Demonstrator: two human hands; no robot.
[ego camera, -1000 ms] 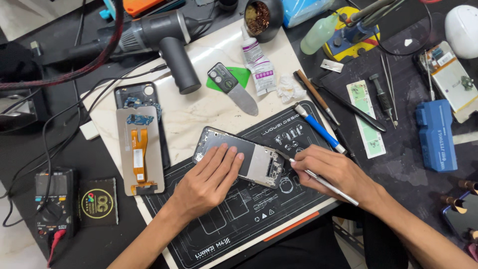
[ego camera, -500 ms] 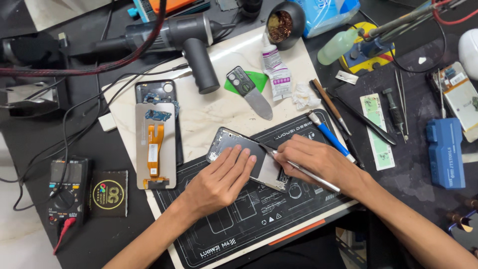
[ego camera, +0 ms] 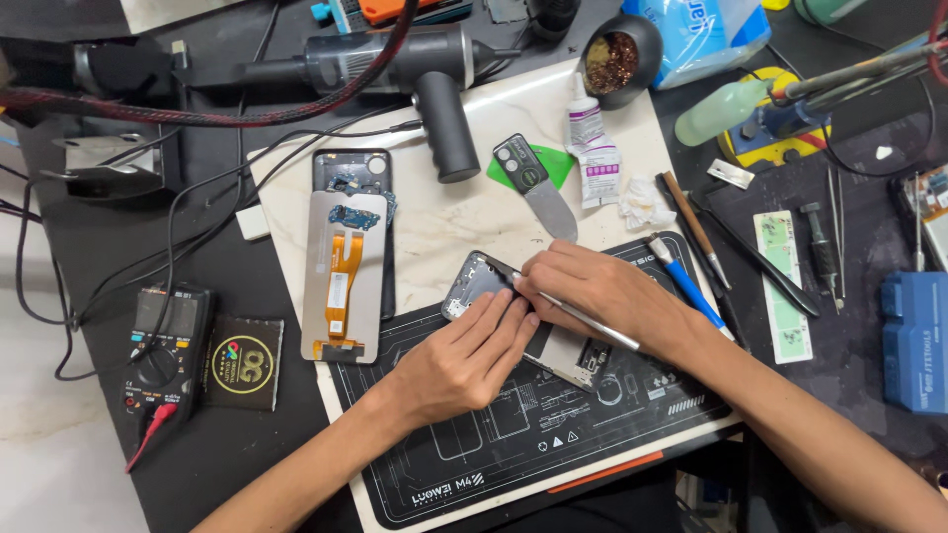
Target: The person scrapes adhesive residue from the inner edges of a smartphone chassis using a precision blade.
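Phone frame [ego camera: 513, 316] flat on dark repair mat [ego camera: 513, 454], landmark | left hand [ego camera: 464, 360] below it, fingers together, pressing it steady | right hand [ego camera: 607, 296] beside it, fingers clamped on thin metal tool [ego camera: 583, 321], tip at frame's upper edge | detached screen [ego camera: 341, 276] left of frame, clear

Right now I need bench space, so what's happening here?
A person is working on an opened phone lying on a dark mat. The left hand presses it flat, while the right hand holds a thin metal tool against it. A detached screen lies to the left, a multimeter beyond.
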